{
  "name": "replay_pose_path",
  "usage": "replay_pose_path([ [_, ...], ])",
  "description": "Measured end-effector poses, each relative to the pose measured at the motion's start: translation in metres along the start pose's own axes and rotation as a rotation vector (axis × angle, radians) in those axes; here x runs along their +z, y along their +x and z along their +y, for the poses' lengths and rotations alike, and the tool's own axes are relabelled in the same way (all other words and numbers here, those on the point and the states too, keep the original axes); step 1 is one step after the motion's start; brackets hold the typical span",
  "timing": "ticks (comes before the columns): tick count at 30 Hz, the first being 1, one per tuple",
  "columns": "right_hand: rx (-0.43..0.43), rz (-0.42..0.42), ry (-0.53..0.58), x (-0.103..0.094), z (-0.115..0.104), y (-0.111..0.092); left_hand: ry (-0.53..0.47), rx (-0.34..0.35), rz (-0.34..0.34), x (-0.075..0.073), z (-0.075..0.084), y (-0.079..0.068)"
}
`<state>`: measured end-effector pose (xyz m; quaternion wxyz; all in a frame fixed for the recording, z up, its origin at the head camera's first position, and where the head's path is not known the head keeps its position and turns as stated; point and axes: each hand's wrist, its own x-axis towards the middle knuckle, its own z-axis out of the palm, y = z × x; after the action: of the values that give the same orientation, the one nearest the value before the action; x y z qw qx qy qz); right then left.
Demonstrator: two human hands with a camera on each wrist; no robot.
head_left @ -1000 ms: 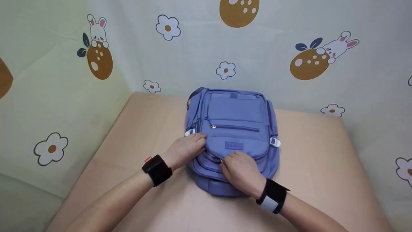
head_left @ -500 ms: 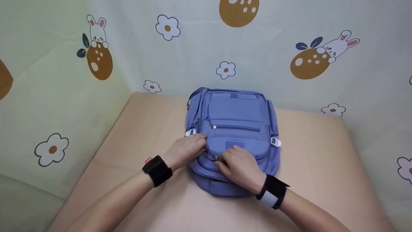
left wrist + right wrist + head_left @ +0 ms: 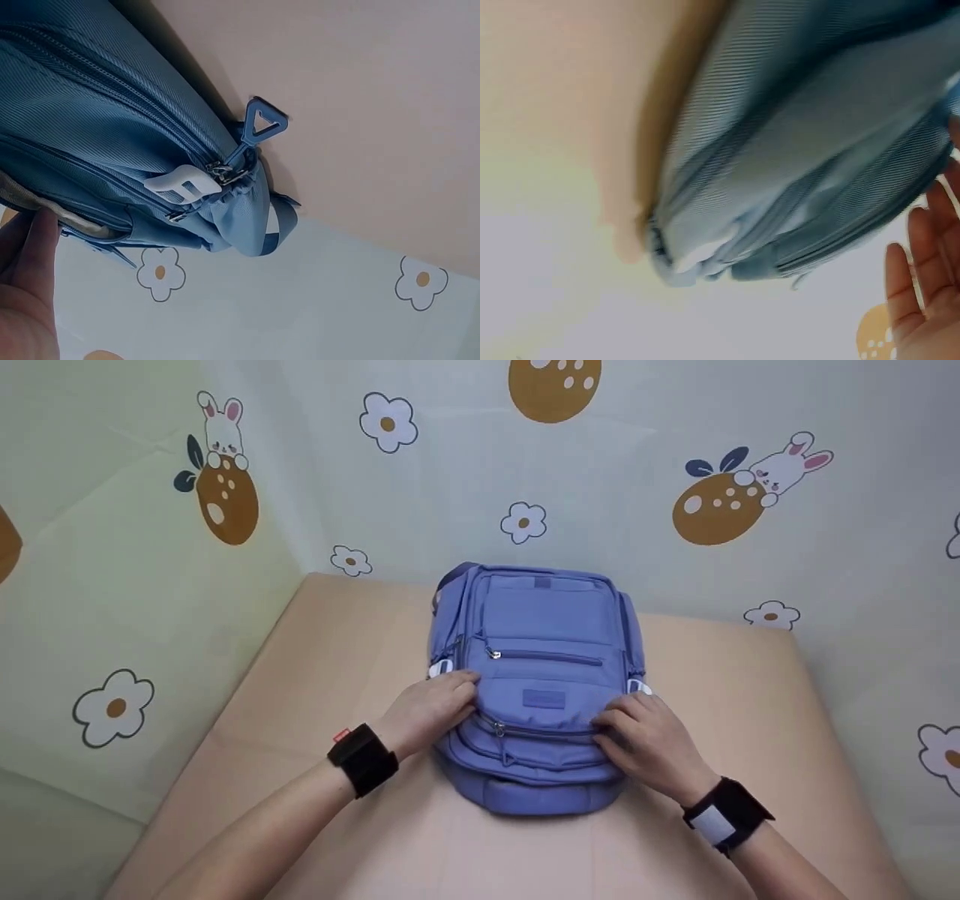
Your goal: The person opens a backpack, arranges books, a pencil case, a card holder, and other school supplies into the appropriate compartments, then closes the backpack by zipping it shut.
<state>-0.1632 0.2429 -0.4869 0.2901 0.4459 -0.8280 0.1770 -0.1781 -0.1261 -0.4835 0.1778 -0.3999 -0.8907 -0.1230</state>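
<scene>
A blue-purple backpack (image 3: pixel 555 615) lies front side up. My left hand (image 3: pixel 431 712) pinches the left edge of its front pocket; in the left wrist view the fingers (image 3: pixel 41 247) meet that edge, where beige lining (image 3: pixel 37 199) shows. The zipper slider (image 3: pixel 499 728) sits near the left of the curved front zipper, its triangular pull (image 3: pixel 508 760) hanging toward me. My right hand (image 3: pixel 656 742) is by the right end of this zipper. In the right wrist view its fingers (image 3: pixel 922 255) are fairly straight and hold nothing. Whether its fingertips touch the fabric is unclear.
The backpack rests on a beige-pink table (image 3: pixel 345 645). Pale curtains (image 3: pixel 450 472) with rabbit and flower prints stand behind and at the left. A shorter zipper (image 3: pixel 547 658) crosses the bag higher up. White buckles (image 3: pixel 441 668) sit at its sides.
My right hand first slid slightly left with the zipper slider, then let it go and moved right along the pocket. The slider and pull now show uncovered. My left hand has stayed in place.
</scene>
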Motion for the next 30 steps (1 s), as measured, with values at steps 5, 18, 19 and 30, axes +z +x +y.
replay_pose_path([
  [5, -0.015, 0.003, -0.01, 0.006, 0.002, -0.005, -0.009, -0.01, 0.053, 0.001, 0.004, -0.001],
  [18, 0.029, -0.014, -0.021, 0.008, -0.004, -0.006, 0.109, -0.206, 0.019, 0.004, 0.06, 0.001],
  [19, 0.029, -0.013, -0.021, 0.008, -0.004, -0.006, 0.106, -0.22, 0.015, 0.004, 0.061, 0.002],
  [30, 0.029, 0.009, 0.0, 0.008, -0.005, -0.008, -0.123, -0.28, 0.064, -0.001, 0.058, -0.002],
])
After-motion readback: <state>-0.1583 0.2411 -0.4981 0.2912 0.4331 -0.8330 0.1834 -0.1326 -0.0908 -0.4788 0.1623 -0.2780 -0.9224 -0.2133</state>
